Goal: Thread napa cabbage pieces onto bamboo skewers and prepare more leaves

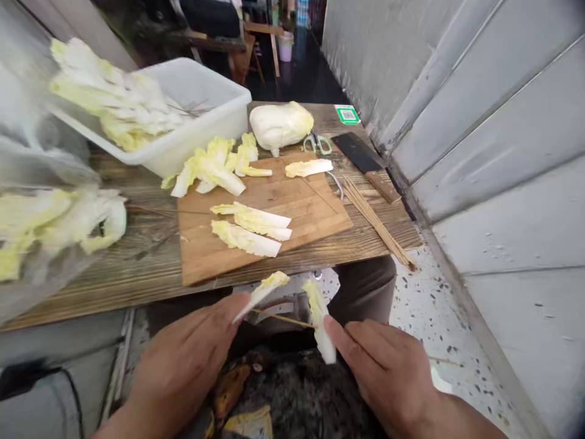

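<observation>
Held in front of my lap, my left hand [194, 347] pinches a strip of napa cabbage leaf [262, 294]. Opposite it, my right hand [388, 363] is closed on another cabbage strip [320, 323] and a thin bamboo skewer [287, 319]. The skewer runs between the two strips, its left end close to the left strip; the other end shows beyond my right hand. Whether its tip enters the left strip is not clear. Several cut cabbage strips [247, 238] lie on the wooden cutting board [201, 259] beyond my hands.
A white plastic tub [228, 119] holds skewered cabbage leaves [114, 97]. Near the board are a cabbage head [281, 125], scissors [317, 144], a cleaver [359, 153] and a bundle of skewers [377, 222]. Bagged cabbage [59, 219] lies left; a wall [512, 134] stands right.
</observation>
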Demonstrator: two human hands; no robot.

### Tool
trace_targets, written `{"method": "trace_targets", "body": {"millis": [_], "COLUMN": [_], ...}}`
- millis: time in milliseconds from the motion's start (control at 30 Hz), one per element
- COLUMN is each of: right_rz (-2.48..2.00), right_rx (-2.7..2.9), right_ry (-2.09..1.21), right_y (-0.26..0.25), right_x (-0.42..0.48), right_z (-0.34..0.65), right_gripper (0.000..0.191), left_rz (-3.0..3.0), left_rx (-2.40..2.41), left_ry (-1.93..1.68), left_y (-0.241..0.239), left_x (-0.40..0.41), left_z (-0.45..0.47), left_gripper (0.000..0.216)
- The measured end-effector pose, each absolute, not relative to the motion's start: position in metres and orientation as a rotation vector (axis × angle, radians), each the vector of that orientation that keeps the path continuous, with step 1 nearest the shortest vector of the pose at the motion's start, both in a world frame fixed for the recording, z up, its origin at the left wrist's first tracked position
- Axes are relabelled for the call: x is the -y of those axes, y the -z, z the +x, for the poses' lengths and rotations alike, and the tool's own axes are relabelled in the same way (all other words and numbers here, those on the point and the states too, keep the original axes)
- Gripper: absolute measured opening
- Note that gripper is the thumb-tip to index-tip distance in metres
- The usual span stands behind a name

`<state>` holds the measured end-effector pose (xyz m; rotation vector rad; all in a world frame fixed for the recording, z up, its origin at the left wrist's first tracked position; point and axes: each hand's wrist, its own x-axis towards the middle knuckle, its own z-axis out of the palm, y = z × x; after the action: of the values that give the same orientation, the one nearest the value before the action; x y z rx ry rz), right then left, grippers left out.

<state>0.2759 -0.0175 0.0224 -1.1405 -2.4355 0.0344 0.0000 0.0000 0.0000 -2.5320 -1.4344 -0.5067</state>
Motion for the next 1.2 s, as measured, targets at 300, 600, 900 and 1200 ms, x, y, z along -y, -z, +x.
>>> {"method": "trace_targets", "body": {"millis": [300,600,900,1200], "right_rz": [-1.149,-1.141,-1.162,-1.164], "right_rx": [2.428,2.44,2.453,2.465], "right_ry": [-0.076,0.03,0.052,0.06], "right_y": [-0.027,-0.033,-0.03,-0.029], "right_x": [0.019,0.014,0.018,0.017], "right_z": [0.276,0.271,0.273,0.272], "right_gripper": [0.03,0.029,0.03,0.029], "left_rz": [-2.598,-2.677,-2.787,-2.853], "left_rx": [1.488,1.433,1.263,1.128], "left_ry": [0.55,0.727,0.682,0.55], "left_y": [0.005,-0.008,-0.014,-0.02], "left_x": [0.006,-0.006,-0.01,-0.008], "left_z": [-0.005,0.002,0.012,-0.001], "left_gripper": [0.025,0.025,0.025,0.027]}}
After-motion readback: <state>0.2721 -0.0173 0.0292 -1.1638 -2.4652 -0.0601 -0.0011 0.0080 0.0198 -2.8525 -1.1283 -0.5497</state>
